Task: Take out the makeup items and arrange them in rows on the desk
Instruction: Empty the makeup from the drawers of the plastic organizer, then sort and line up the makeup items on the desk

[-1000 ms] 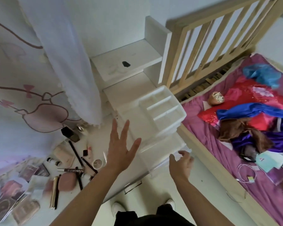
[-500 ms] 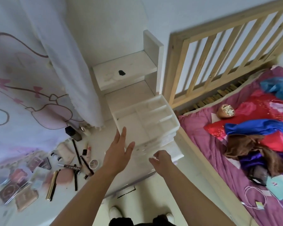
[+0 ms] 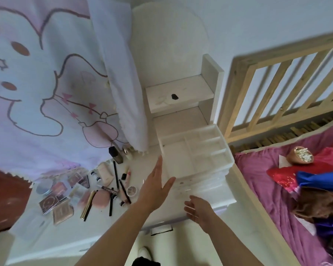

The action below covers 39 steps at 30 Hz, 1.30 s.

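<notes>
White plastic, one organizer stands on the desk, its top tray divided into compartments. The left hand lies flat against its left side, fingers straight, grasping nothing. The right hand is at its front, fingers loosely spread and empty. Left of the organizer the makeup items lie scattered on the desk: two pink sponges, one dark bottle, several black pencils and flat palettes, too blurred to count.
</notes>
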Tool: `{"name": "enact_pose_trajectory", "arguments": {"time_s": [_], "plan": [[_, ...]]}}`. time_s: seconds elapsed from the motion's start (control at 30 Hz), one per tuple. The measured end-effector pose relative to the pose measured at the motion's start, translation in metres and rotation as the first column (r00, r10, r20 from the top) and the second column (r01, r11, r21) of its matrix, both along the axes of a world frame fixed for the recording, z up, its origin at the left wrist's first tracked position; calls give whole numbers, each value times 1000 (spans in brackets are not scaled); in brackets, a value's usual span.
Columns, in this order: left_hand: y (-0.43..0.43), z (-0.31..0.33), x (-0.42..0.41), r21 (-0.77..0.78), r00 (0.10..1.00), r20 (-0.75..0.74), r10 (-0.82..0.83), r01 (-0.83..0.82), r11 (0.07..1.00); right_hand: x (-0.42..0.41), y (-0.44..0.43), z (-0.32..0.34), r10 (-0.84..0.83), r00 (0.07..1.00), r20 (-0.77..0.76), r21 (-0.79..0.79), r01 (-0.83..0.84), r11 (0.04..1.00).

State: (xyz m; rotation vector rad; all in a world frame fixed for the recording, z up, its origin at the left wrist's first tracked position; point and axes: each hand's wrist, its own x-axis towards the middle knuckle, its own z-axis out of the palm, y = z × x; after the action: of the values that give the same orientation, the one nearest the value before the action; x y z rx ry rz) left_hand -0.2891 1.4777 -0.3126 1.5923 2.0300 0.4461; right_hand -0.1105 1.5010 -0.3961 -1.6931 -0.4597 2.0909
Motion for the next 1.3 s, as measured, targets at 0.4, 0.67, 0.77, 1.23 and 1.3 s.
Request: {"name": "enact_pose_trajectory", "arguments": {"time_s": [0.4, 0.67, 0.77, 1.23, 1.3], "plan": [[-177, -77, -109, -127, 856, -433, 281, -366, 922, -75, -55, -17, 448, 856, 258, 226, -505, 833], [-184, -71, -214, -106, 876, -404, 263, -330, 938, -178, -69, -13, 445, 798, 405, 351, -586, 731], [-174, -66, -254, -97, 908, -315, 277, -321, 942, -226, -71, -8, 413, 797, 440, 394, -585, 709], [-198, -127, -334, -313, 898, -78, 434, -435, 844, -328, -152, -27, 533, 688, 493, 228, -694, 683], [-176, -128, -345, -296, 902, -46, 430, -423, 856, -340, -135, -27, 534, 672, 513, 251, -712, 656]]}}
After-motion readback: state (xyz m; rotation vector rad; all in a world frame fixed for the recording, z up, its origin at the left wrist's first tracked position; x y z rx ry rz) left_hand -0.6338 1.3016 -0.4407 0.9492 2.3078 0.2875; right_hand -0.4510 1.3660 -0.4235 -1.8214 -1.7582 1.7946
